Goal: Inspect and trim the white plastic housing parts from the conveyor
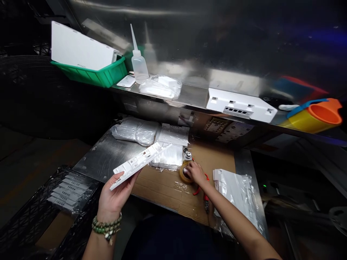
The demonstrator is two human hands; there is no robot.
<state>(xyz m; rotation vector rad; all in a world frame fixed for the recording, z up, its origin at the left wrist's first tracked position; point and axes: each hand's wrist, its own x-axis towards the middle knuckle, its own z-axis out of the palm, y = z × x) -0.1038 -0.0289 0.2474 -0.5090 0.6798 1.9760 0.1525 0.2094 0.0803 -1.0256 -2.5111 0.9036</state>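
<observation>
The left hand [115, 196] holds a narrow grip on the near end of a white panel [141, 163], tilted over the counter's [105, 159] near left edge, where it could lever loose toward the black crate [32, 216], while the right hand [195, 172] curls over a tape roll [183, 176] mid-counter, with bags [238, 191] crowding the right.

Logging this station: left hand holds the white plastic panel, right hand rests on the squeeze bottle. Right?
No. In the head view the right hand rests on a tape roll on the cardboard; the squeeze bottle stands on the upper shelf. The left hand does hold the white plastic panel.
</observation>
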